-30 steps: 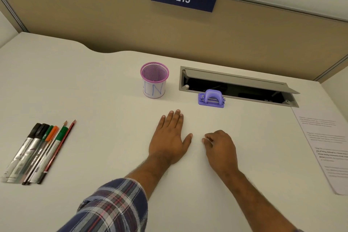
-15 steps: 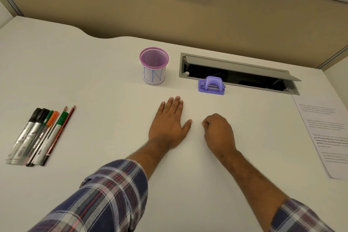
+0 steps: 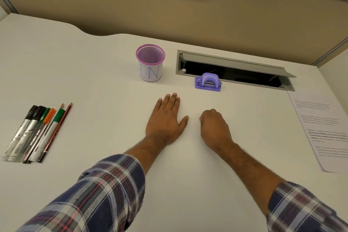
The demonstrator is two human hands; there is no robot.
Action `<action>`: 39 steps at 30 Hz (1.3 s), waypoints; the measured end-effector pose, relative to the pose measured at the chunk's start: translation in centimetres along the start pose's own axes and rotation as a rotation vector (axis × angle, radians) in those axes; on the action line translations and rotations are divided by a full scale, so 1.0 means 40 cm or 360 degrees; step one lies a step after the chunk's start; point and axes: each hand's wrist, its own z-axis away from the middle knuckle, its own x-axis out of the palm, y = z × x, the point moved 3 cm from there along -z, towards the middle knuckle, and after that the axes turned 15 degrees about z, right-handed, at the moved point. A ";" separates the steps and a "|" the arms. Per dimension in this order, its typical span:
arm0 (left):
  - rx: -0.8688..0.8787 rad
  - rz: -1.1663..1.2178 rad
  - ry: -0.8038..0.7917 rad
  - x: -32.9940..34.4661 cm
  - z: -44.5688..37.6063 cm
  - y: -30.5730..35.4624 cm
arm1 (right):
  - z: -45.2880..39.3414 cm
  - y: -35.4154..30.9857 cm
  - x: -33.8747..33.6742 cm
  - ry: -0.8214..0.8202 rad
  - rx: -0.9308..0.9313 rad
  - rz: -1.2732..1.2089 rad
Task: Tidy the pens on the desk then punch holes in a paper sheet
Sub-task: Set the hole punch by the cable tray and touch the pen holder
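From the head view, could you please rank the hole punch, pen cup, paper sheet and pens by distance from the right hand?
1. Hole punch, just ahead of the right hand.
2. Pen cup, ahead-left.
3. Paper sheet, far right.
4. Pens, far left.

Off-white tabletop (image 3: 94, 73), wavy back edge against a tan partition. Far left: row of markers, pens and two pencils (image 3: 37, 132) lying side by side, touching, tips pointing away. Centre back: upright pink mesh pen cup (image 3: 150, 63) with a white paper label. Just right of it, a grey recessed cable hatch (image 3: 233, 70), lid open. Small purple plastic hole punch (image 3: 207, 82) sits at the hatch's front edge. Right edge: white printed paper sheet (image 3: 323, 128), flat. Mid-tabletop: left hand (image 3: 165, 120) palm down, fingers straight; right hand (image 3: 214, 128) beside it, fingers curled under, holding nothing.
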 end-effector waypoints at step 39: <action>0.0016 0.0139 0.0079 0.006 -0.003 -0.004 | -0.438 -0.350 -0.311 0.0279 -0.0440 -0.0284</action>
